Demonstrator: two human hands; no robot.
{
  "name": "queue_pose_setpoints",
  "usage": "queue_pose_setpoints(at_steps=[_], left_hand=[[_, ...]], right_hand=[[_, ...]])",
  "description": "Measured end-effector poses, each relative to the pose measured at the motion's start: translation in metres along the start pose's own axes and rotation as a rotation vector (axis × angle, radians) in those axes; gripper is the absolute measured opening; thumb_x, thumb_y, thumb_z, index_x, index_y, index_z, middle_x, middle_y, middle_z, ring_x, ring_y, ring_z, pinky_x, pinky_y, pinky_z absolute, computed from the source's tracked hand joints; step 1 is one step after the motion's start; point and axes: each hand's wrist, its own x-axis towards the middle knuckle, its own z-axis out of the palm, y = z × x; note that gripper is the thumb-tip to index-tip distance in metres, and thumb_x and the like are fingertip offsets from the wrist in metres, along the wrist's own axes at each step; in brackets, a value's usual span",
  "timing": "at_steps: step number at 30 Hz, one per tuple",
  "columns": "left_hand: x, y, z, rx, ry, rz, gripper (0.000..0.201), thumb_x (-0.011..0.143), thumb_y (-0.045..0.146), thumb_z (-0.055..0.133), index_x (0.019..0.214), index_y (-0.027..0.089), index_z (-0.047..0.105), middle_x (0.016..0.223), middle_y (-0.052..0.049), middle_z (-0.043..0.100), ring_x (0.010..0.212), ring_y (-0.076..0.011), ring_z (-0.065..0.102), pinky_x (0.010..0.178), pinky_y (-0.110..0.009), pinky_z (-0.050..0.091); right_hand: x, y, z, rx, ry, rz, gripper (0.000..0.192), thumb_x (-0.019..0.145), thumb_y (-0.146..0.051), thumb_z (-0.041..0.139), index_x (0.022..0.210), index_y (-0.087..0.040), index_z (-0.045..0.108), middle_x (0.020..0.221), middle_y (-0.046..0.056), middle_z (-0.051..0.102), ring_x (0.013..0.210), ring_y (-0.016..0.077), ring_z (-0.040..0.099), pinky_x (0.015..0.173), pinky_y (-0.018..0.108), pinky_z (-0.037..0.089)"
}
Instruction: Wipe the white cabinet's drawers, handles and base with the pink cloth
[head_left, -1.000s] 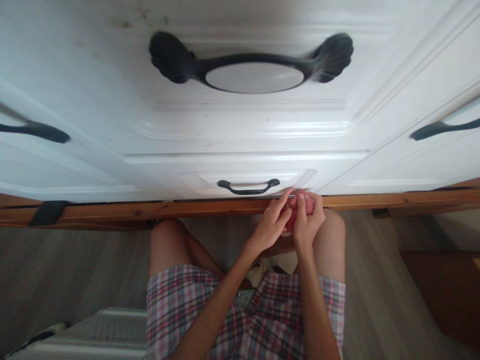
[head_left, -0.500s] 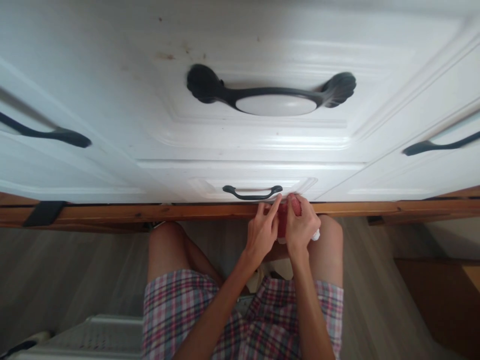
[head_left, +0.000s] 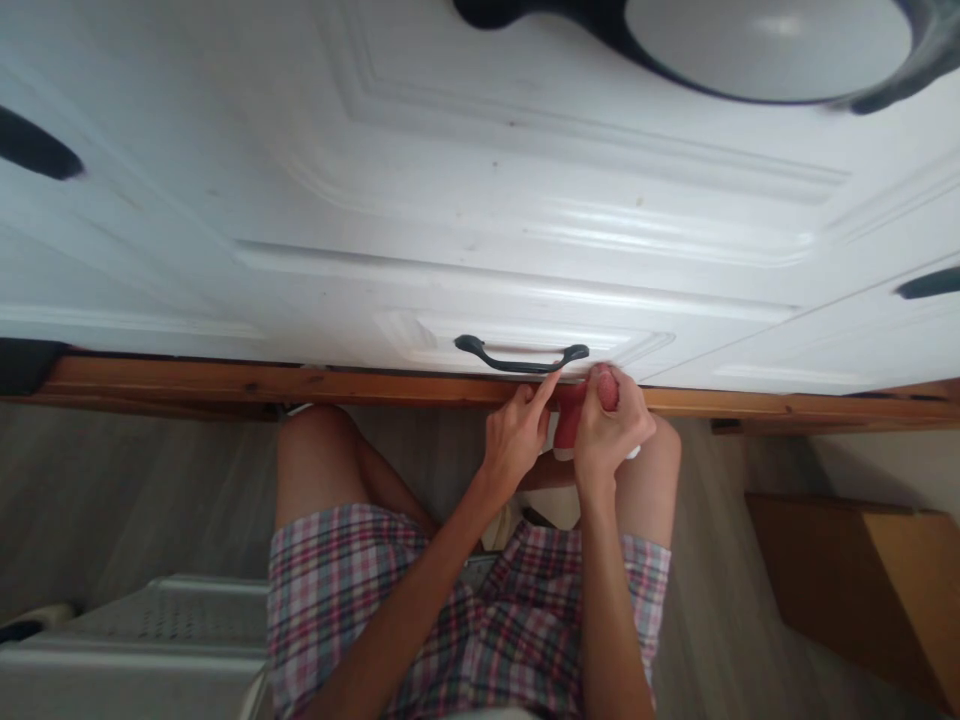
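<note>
My right hand point(head_left: 613, 432) is closed around a red cloth point(head_left: 570, 420) with white edges. Part of it bunches up at the fingertips, close to the bottom edge of a white drawer front point(head_left: 420, 330); the rest hangs below. Beside it, to the left, my left hand point(head_left: 516, 432) has its index finger stretched out while the other fingers are partly bent. That fingertip is at the right end of the drawer's dark curved handle point(head_left: 521, 362); whether it presses on the metal I cannot tell. Nothing shows in the left hand.
Above is a larger white panel point(head_left: 450, 180) with a big dark handle point(head_left: 585, 15) and a white inset. A wooden rail point(head_left: 390, 388) runs below the drawers, over my knees. A metal step point(head_left: 202, 610) stands at lower left, a brown box point(head_left: 847, 570) at right.
My view has moved closer to the drawers and turned slightly. The left index finger now meets the handle's right end, and the red cloth shows more between my hands.
</note>
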Motion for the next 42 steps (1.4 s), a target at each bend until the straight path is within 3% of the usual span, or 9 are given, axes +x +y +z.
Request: queue_pose_setpoints(at_steps=[5,13,21,25,31,36,39,42], left_hand=[[0.000,0.000,-0.002,0.006,-0.044,-0.012,0.066,0.110,0.020,0.041,0.174,0.034,0.030,0.112,-0.007,0.074,0.090,-0.0204,0.072,0.074,-0.025,0.053],[-0.004,-0.002,-0.010,0.033,-0.025,0.004,0.069,0.110,0.018,0.041,0.175,0.032,0.026,0.105,-0.006,0.076,0.084,-0.0199,0.072,0.071,-0.025,0.051],[-0.004,-0.001,-0.012,0.035,-0.016,0.010,0.070,0.109,0.019,0.044,0.176,0.031,0.025,0.105,-0.006,0.078,0.084,-0.0200,0.073,0.072,-0.025,0.053],[-0.003,0.000,-0.010,0.032,-0.028,0.008,0.069,0.110,0.019,0.044,0.175,0.032,0.026,0.107,-0.006,0.078,0.086,-0.0208,0.074,0.074,-0.027,0.054],[-0.002,0.003,-0.008,0.070,-0.041,-0.008,0.070,0.111,0.021,0.045,0.176,0.031,0.023,0.108,-0.004,0.079,0.088,-0.0185,0.076,0.076,-0.024,0.055],[-0.001,0.003,-0.007,0.119,-0.017,0.007,0.069,0.111,0.020,0.044,0.176,0.031,0.024,0.110,-0.003,0.079,0.087,-0.0182,0.076,0.074,-0.025,0.055],[0.000,0.002,-0.006,0.132,-0.019,0.007,0.068,0.111,0.020,0.045,0.175,0.032,0.025,0.108,-0.002,0.080,0.087,-0.0176,0.076,0.074,-0.024,0.055],[0.000,0.001,-0.005,0.145,-0.017,0.009,0.067,0.111,0.021,0.046,0.175,0.033,0.027,0.107,-0.002,0.079,0.087,-0.0174,0.076,0.073,-0.023,0.053]], right_hand=[[-0.003,-0.004,-0.001,0.025,-0.051,0.088,0.036,0.105,-0.049,0.061,0.099,-0.019,0.080,0.095,0.010,0.081,0.085,0.0245,0.073,0.084,0.037,0.052],[0.000,0.003,0.014,-0.034,0.100,-0.040,0.035,0.110,-0.047,0.053,0.094,-0.022,0.073,0.086,0.010,0.074,0.082,0.0245,0.063,0.086,0.041,0.051],[0.023,-0.009,0.001,-0.024,0.165,-0.036,0.036,0.108,-0.055,0.058,0.092,-0.023,0.066,0.087,0.009,0.069,0.085,0.0248,0.063,0.087,0.043,0.051],[0.020,-0.003,-0.007,0.093,0.141,0.002,0.031,0.103,-0.051,0.069,0.102,-0.020,0.064,0.098,0.007,0.072,0.091,0.0225,0.069,0.092,0.040,0.054],[0.001,0.011,0.000,0.129,-0.012,-0.036,0.030,0.108,-0.046,0.054,0.108,-0.019,0.068,0.105,0.011,0.075,0.099,0.0235,0.072,0.097,0.041,0.056],[-0.006,0.005,0.003,0.079,-0.039,0.160,0.036,0.103,-0.056,0.061,0.101,-0.021,0.068,0.099,0.010,0.080,0.088,0.0256,0.075,0.083,0.036,0.054],[-0.004,0.000,-0.002,0.007,-0.143,0.208,0.038,0.103,-0.059,0.058,0.095,-0.023,0.067,0.090,0.008,0.080,0.077,0.0260,0.073,0.073,0.034,0.049],[0.003,-0.005,-0.006,-0.013,-0.160,0.246,0.035,0.101,-0.058,0.059,0.091,-0.024,0.064,0.086,0.006,0.078,0.073,0.0252,0.071,0.071,0.033,0.045]])
